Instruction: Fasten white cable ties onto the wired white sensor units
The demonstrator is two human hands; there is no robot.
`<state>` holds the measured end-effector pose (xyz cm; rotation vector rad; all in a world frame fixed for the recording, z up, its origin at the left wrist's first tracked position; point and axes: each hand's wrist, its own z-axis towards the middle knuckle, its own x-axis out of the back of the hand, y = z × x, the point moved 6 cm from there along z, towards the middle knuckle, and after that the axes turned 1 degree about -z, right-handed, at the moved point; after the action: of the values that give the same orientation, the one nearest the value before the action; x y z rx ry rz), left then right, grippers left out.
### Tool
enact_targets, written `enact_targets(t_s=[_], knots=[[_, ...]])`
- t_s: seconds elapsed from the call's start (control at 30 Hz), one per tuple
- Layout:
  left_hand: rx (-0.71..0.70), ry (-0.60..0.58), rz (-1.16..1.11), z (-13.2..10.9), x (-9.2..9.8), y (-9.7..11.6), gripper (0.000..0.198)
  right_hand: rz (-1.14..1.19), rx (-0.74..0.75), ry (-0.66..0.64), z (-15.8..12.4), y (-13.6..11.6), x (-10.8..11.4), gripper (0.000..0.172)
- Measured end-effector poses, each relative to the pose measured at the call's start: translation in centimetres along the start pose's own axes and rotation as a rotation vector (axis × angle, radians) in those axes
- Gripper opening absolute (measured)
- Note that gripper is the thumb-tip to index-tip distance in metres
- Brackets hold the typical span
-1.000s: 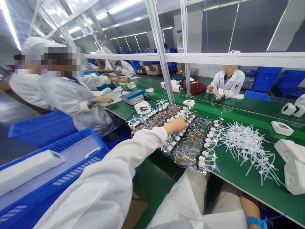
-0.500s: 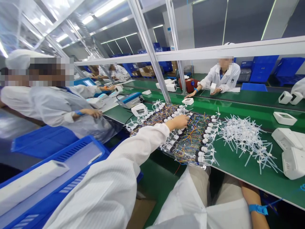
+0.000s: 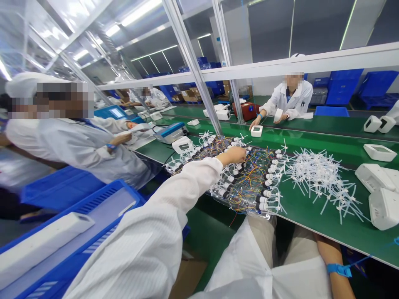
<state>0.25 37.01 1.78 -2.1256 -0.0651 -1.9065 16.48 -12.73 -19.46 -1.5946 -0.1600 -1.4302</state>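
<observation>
My left hand (image 3: 236, 155) reaches over the middle of a mat of wired parts (image 3: 254, 172), white-and-black cylinders with coloured wires on clear plastic. Its fingers are bent together and touch the parts; what is between them is too small to make out. Only the forearm of my right arm shows, low at the right with a blue wrist strap (image 3: 339, 270); the right hand itself is hidden below the table edge. Beside the mat, to the right, lies a pile of white cable-like strips (image 3: 314, 172).
White housings (image 3: 385, 207) stand at the right table edge. A blue crate (image 3: 109, 199) with a long white part is at lower left. A metal post (image 3: 199, 74) rises behind the mat. Co-workers sit at left and across the green belt (image 3: 274, 135).
My left hand has stayed over the mat with its fingers slightly more curled. Across the belt, a white housing has moved right with a co-worker's hand. The person at left has raised a hand.
</observation>
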Motion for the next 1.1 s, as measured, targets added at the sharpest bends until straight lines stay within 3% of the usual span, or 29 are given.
enact_targets(t_s=[0.33,0.7,1.1], knots=[[0.118,0.174,-0.232,-1.4,3.6,-2.0,0.019,0.094,-0.052,0.041,-0.1,1.4,-0.6,0.072],[0.344,0.301,-0.582,-2.2,5.4,-4.1,0.034,0.088,-0.034,0.050,-0.3,2.2,-1.1,0.072],[0.460,0.416,-0.622,-3.2,6.2,-5.8,0.020,0.147,-0.108,0.060,-0.6,3.1,-1.8,0.071]])
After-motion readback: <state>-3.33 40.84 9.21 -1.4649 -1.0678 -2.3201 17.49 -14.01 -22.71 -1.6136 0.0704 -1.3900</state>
